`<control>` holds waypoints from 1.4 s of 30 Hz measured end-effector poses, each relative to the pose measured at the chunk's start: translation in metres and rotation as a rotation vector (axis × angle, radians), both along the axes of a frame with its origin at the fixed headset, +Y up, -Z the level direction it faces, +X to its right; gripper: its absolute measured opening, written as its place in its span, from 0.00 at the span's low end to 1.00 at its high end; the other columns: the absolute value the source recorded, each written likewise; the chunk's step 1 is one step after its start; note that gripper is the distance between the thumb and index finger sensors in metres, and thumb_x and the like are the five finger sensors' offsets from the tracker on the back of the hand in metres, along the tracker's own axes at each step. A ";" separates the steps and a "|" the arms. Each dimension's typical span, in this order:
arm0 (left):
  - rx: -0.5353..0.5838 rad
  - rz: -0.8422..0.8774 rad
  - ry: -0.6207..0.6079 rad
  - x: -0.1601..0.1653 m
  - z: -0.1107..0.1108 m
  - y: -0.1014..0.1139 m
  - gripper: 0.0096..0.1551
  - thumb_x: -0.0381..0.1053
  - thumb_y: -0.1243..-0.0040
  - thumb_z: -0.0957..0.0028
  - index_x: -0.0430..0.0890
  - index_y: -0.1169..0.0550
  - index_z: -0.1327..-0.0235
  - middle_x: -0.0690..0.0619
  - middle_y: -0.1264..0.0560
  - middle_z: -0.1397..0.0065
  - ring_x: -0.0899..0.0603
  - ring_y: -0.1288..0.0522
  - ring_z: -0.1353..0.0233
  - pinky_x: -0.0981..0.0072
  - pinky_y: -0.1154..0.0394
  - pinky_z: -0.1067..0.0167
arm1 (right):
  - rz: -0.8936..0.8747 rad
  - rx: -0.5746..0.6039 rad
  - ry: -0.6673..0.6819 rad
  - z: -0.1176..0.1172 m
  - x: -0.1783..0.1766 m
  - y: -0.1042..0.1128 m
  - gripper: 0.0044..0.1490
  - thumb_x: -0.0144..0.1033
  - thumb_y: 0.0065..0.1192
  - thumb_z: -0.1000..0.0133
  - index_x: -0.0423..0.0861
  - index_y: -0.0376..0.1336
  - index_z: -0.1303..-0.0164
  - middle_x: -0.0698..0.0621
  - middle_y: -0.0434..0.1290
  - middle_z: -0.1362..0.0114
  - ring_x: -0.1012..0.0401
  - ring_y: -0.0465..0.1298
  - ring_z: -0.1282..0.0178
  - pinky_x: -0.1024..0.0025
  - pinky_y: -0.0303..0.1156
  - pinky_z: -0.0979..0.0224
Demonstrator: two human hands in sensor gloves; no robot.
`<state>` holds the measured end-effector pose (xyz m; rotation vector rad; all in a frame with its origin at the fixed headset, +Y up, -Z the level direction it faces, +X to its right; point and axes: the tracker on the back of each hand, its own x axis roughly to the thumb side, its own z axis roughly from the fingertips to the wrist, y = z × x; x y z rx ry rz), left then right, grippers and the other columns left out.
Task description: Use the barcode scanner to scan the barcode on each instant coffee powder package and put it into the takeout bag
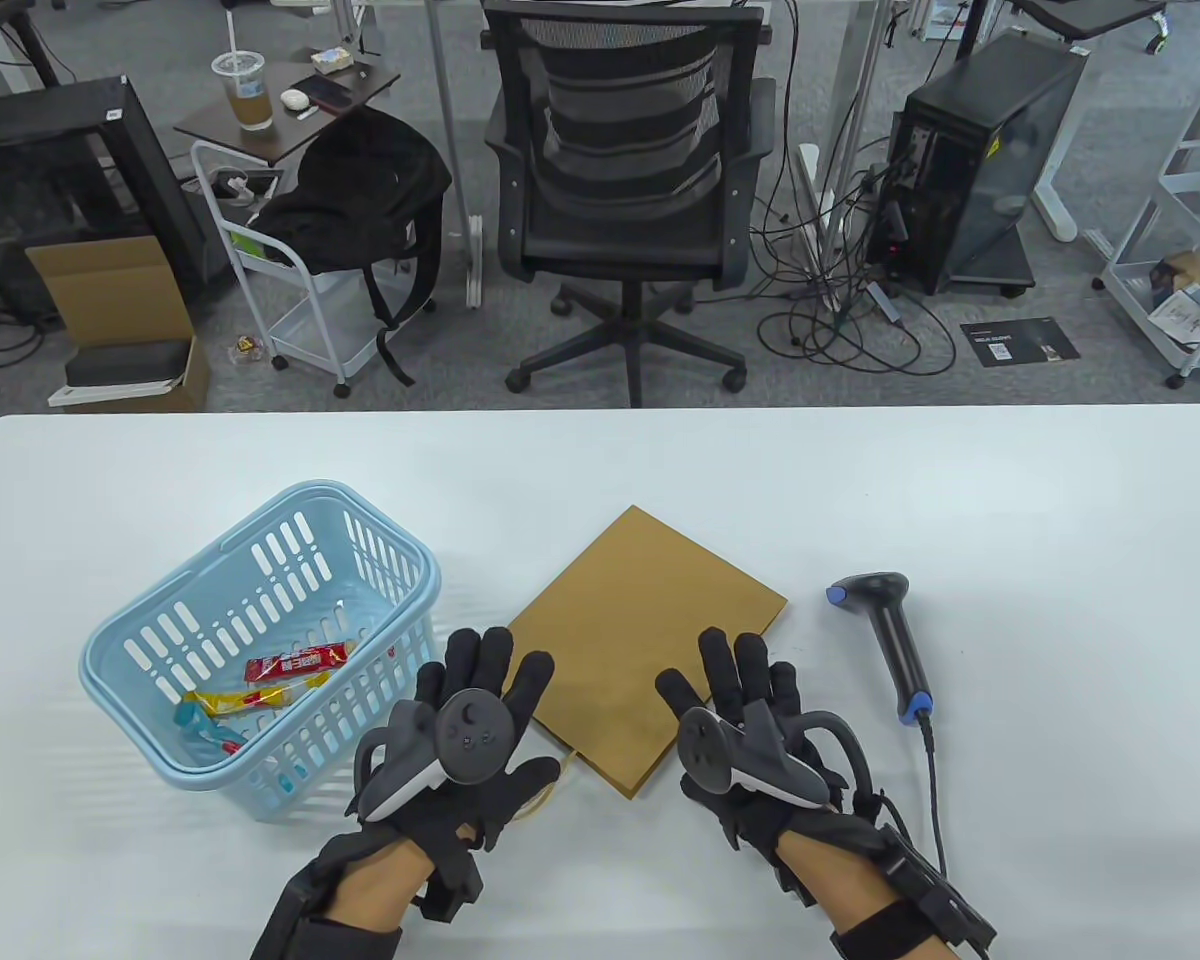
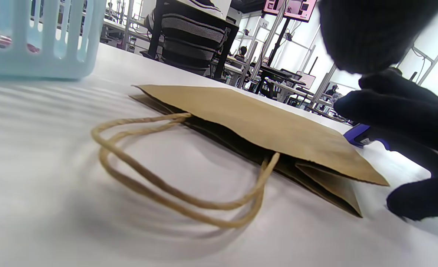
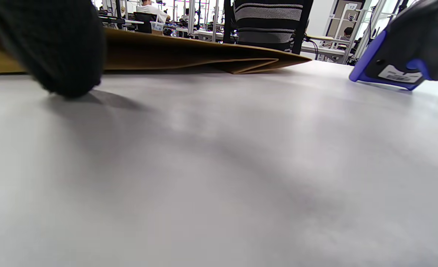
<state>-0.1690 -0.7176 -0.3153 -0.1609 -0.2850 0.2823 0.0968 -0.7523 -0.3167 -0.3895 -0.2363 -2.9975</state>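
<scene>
The brown paper takeout bag lies flat mid-table, its rope handles trailing toward me. Several instant coffee packages lie in the light blue basket on the left: a red one, a yellow one, a blue one. The black barcode scanner with its blue tip lies on the right, untouched. My left hand rests flat beside the bag's left edge, fingers straight. My right hand lies flat with straight fingers over the bag's near right edge. Neither hand holds anything.
The scanner's cable runs toward me past my right wrist. Bare white table stretches behind and to the right. An office chair stands beyond the far edge.
</scene>
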 end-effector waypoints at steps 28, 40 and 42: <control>0.099 0.318 -0.010 -0.018 -0.001 0.012 0.53 0.69 0.44 0.57 0.68 0.56 0.23 0.60 0.65 0.13 0.45 0.76 0.15 0.51 0.74 0.20 | -0.033 0.420 0.370 0.027 -0.052 0.011 0.23 0.49 0.82 0.55 0.65 0.77 0.48 0.57 0.82 0.33 0.63 0.84 0.53 0.62 0.77 0.43; 0.179 0.511 -0.006 -0.029 -0.002 0.014 0.40 0.57 0.51 0.51 0.65 0.46 0.21 0.58 0.57 0.12 0.43 0.67 0.12 0.47 0.67 0.19 | -0.293 0.511 0.255 0.014 0.005 0.043 0.24 0.44 0.78 0.53 0.61 0.74 0.45 0.53 0.85 0.39 0.63 0.89 0.49 0.60 0.80 0.38; 0.183 0.525 -0.001 -0.030 -0.002 0.014 0.40 0.57 0.50 0.51 0.65 0.45 0.21 0.58 0.56 0.12 0.42 0.65 0.12 0.45 0.67 0.19 | -0.331 0.519 0.227 0.011 0.013 0.045 0.25 0.44 0.77 0.52 0.64 0.73 0.43 0.54 0.85 0.39 0.63 0.89 0.48 0.60 0.80 0.37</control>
